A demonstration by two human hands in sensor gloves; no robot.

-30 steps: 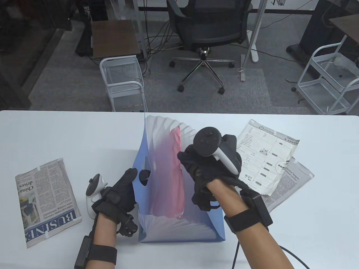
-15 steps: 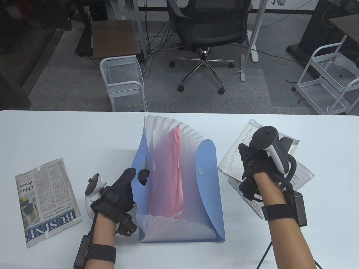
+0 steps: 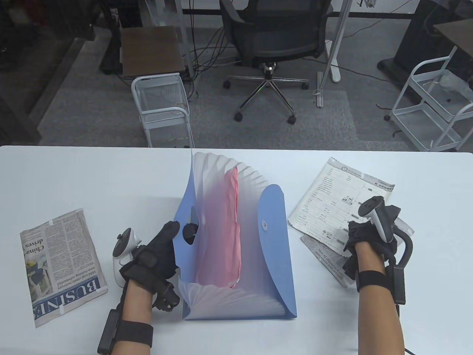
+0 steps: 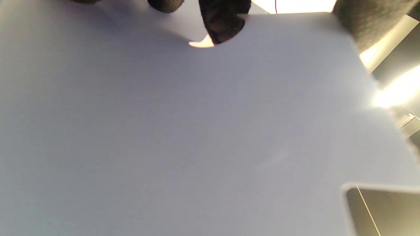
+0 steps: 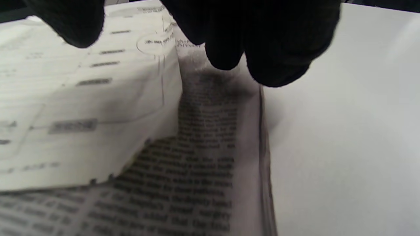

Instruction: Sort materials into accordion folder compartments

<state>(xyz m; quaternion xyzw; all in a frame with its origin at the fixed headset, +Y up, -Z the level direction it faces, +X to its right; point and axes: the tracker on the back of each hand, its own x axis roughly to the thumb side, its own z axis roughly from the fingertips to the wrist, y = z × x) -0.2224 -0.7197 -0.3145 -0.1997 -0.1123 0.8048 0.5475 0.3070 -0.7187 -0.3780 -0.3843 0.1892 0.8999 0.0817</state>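
Table view: left hand gripping the blue folder's front wall, holding it fanned open; pink sheet already sitting in a middle pocket. Right hand curling over the printed sheet and newspaper; grip unclear. Another newspaper waiting left.

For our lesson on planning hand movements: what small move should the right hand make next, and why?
Probably lower the right hand and pinch the corner of the printed sheet topping the newspaper. Its fingers seem to hover just above that corner, while the left hand holds the accordion folder open, a pink item already filed.
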